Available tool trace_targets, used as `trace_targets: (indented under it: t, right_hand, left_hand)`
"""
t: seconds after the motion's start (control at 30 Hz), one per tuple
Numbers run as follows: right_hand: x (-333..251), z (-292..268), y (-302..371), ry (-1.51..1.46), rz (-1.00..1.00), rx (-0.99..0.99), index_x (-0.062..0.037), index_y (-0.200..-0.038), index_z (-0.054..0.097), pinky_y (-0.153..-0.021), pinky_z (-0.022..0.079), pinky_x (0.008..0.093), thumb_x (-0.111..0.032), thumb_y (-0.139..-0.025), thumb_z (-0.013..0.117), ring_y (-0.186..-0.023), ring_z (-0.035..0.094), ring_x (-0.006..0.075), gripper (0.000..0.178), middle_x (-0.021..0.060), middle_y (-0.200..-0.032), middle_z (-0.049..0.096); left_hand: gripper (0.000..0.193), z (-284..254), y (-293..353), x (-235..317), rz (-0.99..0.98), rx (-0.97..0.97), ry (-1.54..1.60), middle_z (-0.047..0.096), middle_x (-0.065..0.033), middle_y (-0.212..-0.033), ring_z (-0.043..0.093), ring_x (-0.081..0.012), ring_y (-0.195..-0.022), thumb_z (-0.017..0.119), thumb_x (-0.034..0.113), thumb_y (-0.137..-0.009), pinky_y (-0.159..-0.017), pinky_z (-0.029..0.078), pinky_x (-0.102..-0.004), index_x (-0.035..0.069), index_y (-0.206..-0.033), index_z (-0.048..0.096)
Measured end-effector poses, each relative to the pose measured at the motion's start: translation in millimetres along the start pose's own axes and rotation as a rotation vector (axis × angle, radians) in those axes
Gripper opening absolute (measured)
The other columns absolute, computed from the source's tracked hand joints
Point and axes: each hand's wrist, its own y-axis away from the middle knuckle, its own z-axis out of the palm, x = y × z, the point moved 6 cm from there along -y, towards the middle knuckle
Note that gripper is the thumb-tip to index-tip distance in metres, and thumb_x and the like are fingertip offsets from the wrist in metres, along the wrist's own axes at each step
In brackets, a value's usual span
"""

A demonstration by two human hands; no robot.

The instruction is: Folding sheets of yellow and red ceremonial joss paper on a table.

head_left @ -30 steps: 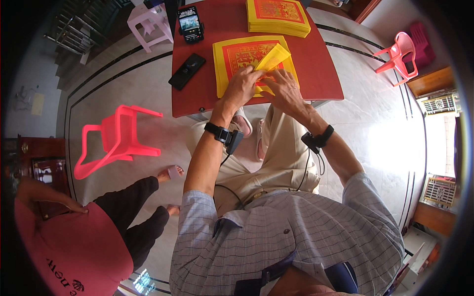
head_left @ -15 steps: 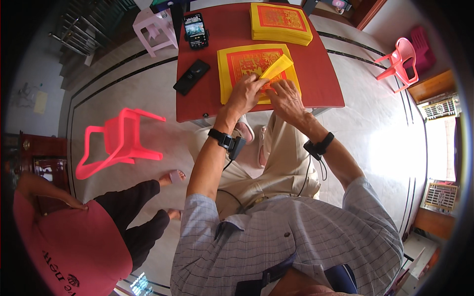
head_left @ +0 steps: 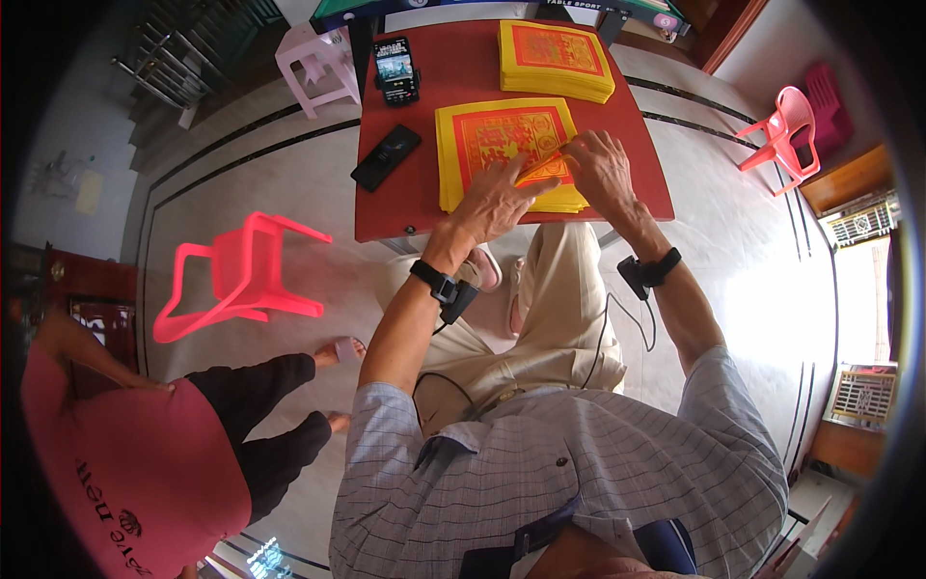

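On the red table (head_left: 453, 68) in front of me lies a pile of yellow paper sheets (head_left: 482, 140) printed in red. A narrow folded yellow paper sheet (head_left: 546, 168) runs slantwise over the pile's near right part. My left hand (head_left: 494, 201) grips its lower left end, thumb and fingers pressed together. The upper right end sits in the curled fingers of my right hand (head_left: 604, 176). Parts of the sheet are hidden beneath my fingers. Farther back, at the right, lies a thicker stack of the same printed sheets (head_left: 557, 60).
A phone on a stand (head_left: 396, 72) and a dark phone (head_left: 386, 157) are on the table's left side. Left of me a pink plastic chair (head_left: 246, 275) lies tipped over, near a person in a pink shirt (head_left: 145, 473). A white stool (head_left: 316, 66) stands beyond.
The raised yellow flap has been brought down into a narrow slanted strip. My right hand has moved right and up to its far end; my left hand has shifted slightly nearer me.
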Motion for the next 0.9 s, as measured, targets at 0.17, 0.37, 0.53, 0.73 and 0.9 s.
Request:
trace_targets:
  t: [0.17, 0.37, 0.53, 0.73, 0.9]
  right_hand:
    - [-9, -12, -13, 0.017, -0.020, 0.052, -0.0118, -0.108, 0.079, -0.093, 0.048, 0.0437, -0.011, -0.092, 0.073, -0.105, 0.062, 0.0281, 0.017, 0.0071, -0.107, 0.069]
    - [5, -30, 0, -0.032, 0.099, 0.186, -0.0100, -0.101, 0.077, -0.091, 0.052, 0.0456, -0.015, -0.093, 0.075, -0.101, 0.065, 0.0312, 0.010, 0.0089, -0.102, 0.068]
    - [17, -24, 43, -0.077, 0.216, 0.129, -0.0085, -0.099, 0.077, -0.087, 0.053, 0.0465, -0.017, -0.093, 0.075, -0.097, 0.067, 0.0320, 0.011, 0.0098, -0.098, 0.068]
    - [-2, -9, 81, -0.159, 0.230, -0.026, -0.0089, -0.098, 0.078, -0.088, 0.050, 0.0439, -0.016, -0.092, 0.074, -0.100, 0.066, 0.0302, 0.010, 0.0083, -0.099, 0.069]
    - [-23, -7, 86, -0.238, 0.184, -0.004, -0.0092, -0.098, 0.078, -0.086, 0.050, 0.0455, -0.013, -0.090, 0.076, -0.100, 0.066, 0.0306, 0.009, 0.0077, -0.100, 0.069]
  left_hand:
    - [0.035, 16, 5, -12, 0.036, 0.032, 0.018, 0.061, -0.0197, -0.126, 0.062, -0.0371, -0.106, 0.065, 0.011, -0.099, -0.092, 0.052, -0.0476, 0.017, -0.134, 0.067]
    - [0.040, 20, 3, -29, -0.117, 0.023, 0.219, 0.066, -0.0192, -0.112, 0.062, -0.0401, -0.105, 0.081, 0.016, -0.087, -0.093, 0.052, -0.0485, 0.006, -0.123, 0.068]
    - [0.040, 13, -2, -33, -0.155, 0.031, 0.314, 0.066, -0.0183, -0.113, 0.064, -0.0399, -0.111, 0.081, 0.013, -0.087, -0.098, 0.053, -0.0468, 0.005, -0.125, 0.072]
    - [0.040, 16, 1, -39, -0.203, 0.016, 0.330, 0.066, -0.0176, -0.111, 0.065, -0.0378, -0.111, 0.081, 0.012, -0.087, -0.098, 0.054, -0.0454, 0.009, -0.126, 0.075]
    - [0.039, 15, 2, -40, -0.239, -0.007, 0.371, 0.067, -0.0167, -0.112, 0.065, -0.0375, -0.111, 0.081, 0.013, -0.088, -0.098, 0.054, -0.0454, 0.010, -0.127, 0.074]
